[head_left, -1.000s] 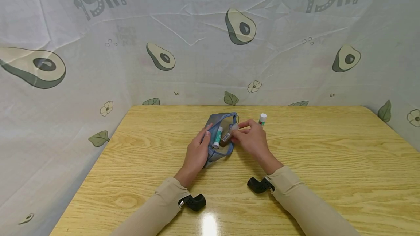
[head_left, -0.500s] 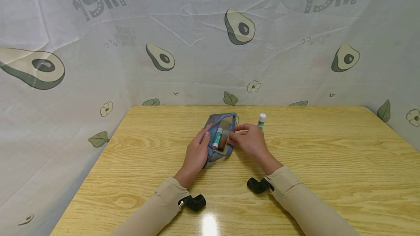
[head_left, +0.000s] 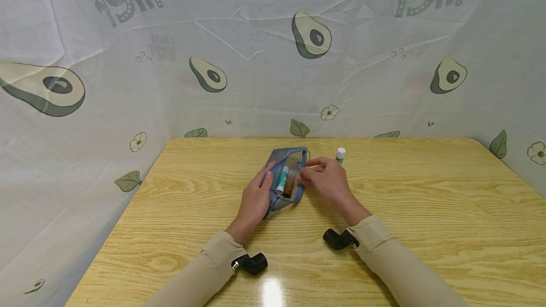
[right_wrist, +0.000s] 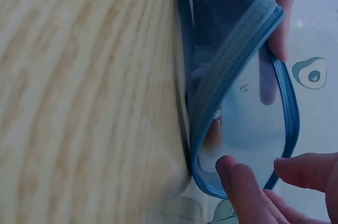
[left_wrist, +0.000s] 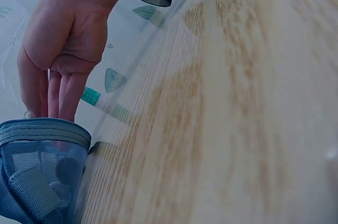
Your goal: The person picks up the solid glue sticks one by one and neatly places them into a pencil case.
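My left hand (head_left: 255,198) grips the left side of an unzipped blue mesh pouch (head_left: 276,203), thumb at the rim. Inside lies a white-and-green glue stick (head_left: 283,180). Beside it rests a brown cylinder with a pale translucent end (head_left: 289,186); its exact kind is unclear. At the pouch's right rim is my right hand (head_left: 330,181), its fingertips at the opening. In the right wrist view, thumb and fingers (right_wrist: 240,182) stand apart with nothing seen between them. Part of the pouch's inside is hidden from the head view.
A second glue stick (head_left: 341,154) stands upright behind my right hand, its lower part hidden. The wooden table (head_left: 405,193) ends at a white printed cloth (head_left: 256,89). Black wrist cameras (head_left: 253,264) stick out from both sleeves.
My right hand has let go of the brown cylinder, which now lies in the pouch next to the glue stick. The fingers have drawn back slightly to the rim. My left hand stays put.
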Action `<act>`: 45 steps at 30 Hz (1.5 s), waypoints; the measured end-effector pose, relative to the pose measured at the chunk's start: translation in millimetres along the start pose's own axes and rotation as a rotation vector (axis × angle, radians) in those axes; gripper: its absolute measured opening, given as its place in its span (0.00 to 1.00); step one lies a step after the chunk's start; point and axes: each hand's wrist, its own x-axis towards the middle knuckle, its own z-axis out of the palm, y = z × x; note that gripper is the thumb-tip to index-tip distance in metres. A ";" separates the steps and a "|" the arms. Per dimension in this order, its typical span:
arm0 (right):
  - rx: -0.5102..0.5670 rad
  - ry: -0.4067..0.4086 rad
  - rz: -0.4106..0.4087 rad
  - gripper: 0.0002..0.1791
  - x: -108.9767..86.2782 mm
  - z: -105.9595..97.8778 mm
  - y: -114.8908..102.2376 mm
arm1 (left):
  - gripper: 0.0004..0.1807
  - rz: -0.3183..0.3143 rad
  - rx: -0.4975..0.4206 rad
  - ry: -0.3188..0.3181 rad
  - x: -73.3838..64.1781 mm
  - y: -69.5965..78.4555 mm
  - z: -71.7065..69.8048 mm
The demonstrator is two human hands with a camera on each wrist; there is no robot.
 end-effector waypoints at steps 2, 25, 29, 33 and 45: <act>0.015 0.005 -0.018 0.20 0.6 -1.7 -2.2 | 0.26 0.001 0.000 -0.001 -0.1 0.0 -0.2; 0.118 0.175 -0.167 0.21 -9.7 -71.9 -36.3 | 0.25 0.002 -0.007 -0.005 -1.1 0.7 -0.9; 0.112 0.206 -0.176 0.20 -9.5 -81.3 -36.9 | 0.25 0.003 -0.006 -0.004 -1.0 0.0 -0.9; 0.114 0.222 -0.190 0.19 -9.1 -87.0 -36.0 | 0.25 0.005 -0.006 -0.004 -0.5 -1.0 -0.8; 0.124 0.328 -0.235 0.19 -10.2 -87.0 -36.4 | 0.25 0.012 -0.017 -0.008 -0.6 -3.1 -0.6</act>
